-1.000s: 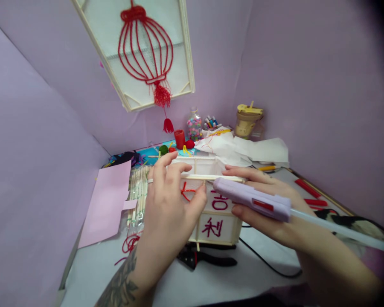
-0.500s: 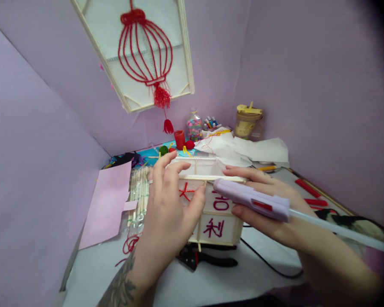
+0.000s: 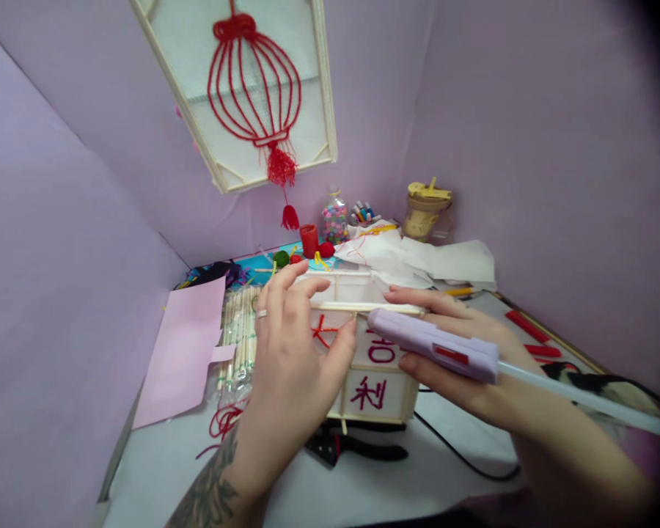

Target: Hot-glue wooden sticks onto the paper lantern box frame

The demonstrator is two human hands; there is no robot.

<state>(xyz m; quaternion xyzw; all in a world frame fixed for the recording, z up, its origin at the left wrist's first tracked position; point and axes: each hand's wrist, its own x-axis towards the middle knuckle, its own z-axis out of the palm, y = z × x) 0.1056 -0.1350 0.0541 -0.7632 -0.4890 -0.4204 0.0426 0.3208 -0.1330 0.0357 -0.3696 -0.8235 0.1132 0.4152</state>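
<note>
1. While the box [image 3: 385, 372] stands at centre above the table [image 3: 159, 469], its lettered panels face the wearer; whether it rests on the pliers [image 3: 363, 446] below cannot be told.
2. Left hand [image 3: 302, 352]: clamped on the box's near rim, thumb in front, fingers arched over the top. Should this hold slacken, the box could twist.
3. Gun [image 3: 434, 345]: nozzle just under the rim, beside the left thumb. If hot, it could burn that thumb through a slip; excess glue could foul the panels.
4. Right hand [image 3: 487, 323]: closed around the gun, one finger reaching over the rim. Pressing there could bow the thin frame.
5. Glue stick [image 3: 577, 400]: juts well behind the gun; a knock would swing the nozzle.
6. Cord [image 3: 448, 442]: loops near the pliers, where it might snag.
</note>
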